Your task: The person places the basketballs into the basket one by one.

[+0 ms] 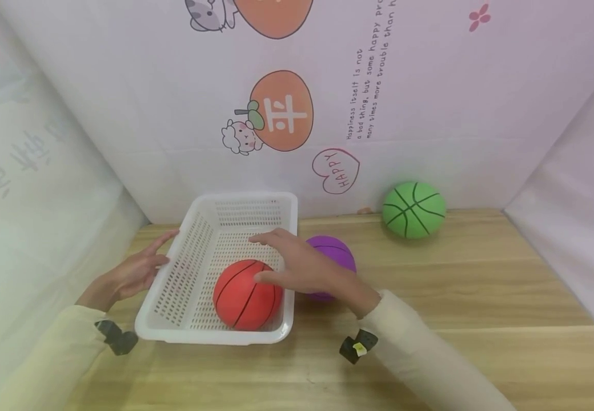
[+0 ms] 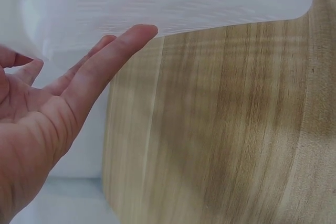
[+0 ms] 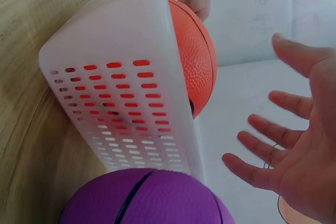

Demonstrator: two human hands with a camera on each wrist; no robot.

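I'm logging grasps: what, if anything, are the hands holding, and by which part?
Nothing is held. The left hand only touches the side of the basket, without gripping; the right hand is open, apart from the red ball.

Basket (image 1: 215, 335), purple ball (image 1: 337, 250), green ball (image 1: 414, 210) on table (image 1: 482, 285)

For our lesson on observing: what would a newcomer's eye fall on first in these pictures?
Probably the red ball, bright inside the white basket, with the right hand over the basket's right side. Next, the green ball at the back of the table, and the purple ball just right of the basket.
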